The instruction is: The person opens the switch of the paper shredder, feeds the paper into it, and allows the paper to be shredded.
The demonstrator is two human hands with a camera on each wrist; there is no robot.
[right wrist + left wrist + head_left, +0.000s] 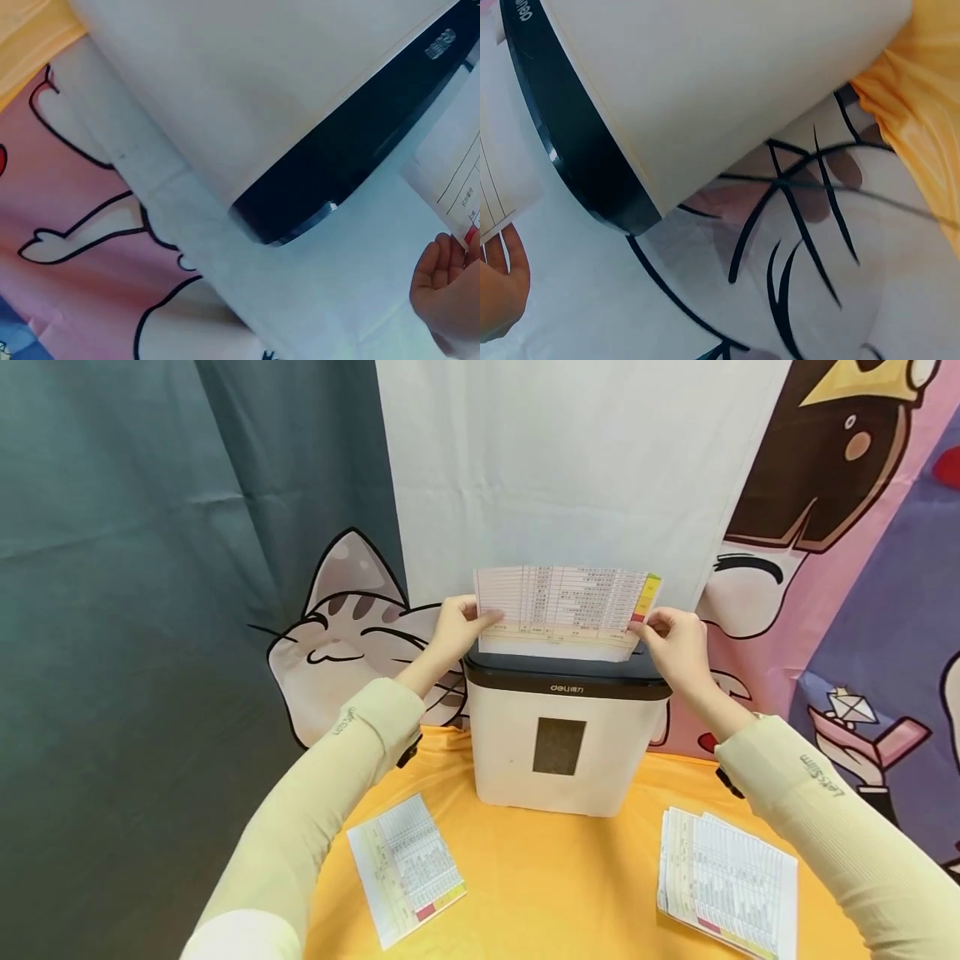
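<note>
1. Printed sheet [566, 610]: upright and turned broadside, at 12 o'clock over the black top [577, 680] of a white machine [510, 735] marked "deli". Its lower edge overlaps the black top in the head view; whether the two touch, I cannot tell, nor whether it is one layer or several. A ruled table fills it, with a pale yellow band low down and a strip of green, yellow and red on its 3 o'clock edge.
2. Left hand [459, 631]: pinches the sheet's 9 o'clock edge, thumb lying across the printed face.
3. Right hand [681, 645]: its fingers pinch the opposite edge at about 4 o'clock, just beside the red block.
4. The machine stands on a bench [555, 877] covered in yellow cloth, and has a dark window [558, 746] in its front.
5. At about 8 o'clock from the machine, a loose printed paper [408, 868] lies slanted on the cloth.
6. At about 4 o'clock lies an uneven stack of papers [727, 885], its top one printed likewise.
7. Behind hangs a patterned backdrop [570, 460]: a cartoon cat [330, 652] near 10 o'clock, a crowned figure [817, 485] between 1 and 2.
8. Pale sleeves [300, 810] cover both forearms.
</note>
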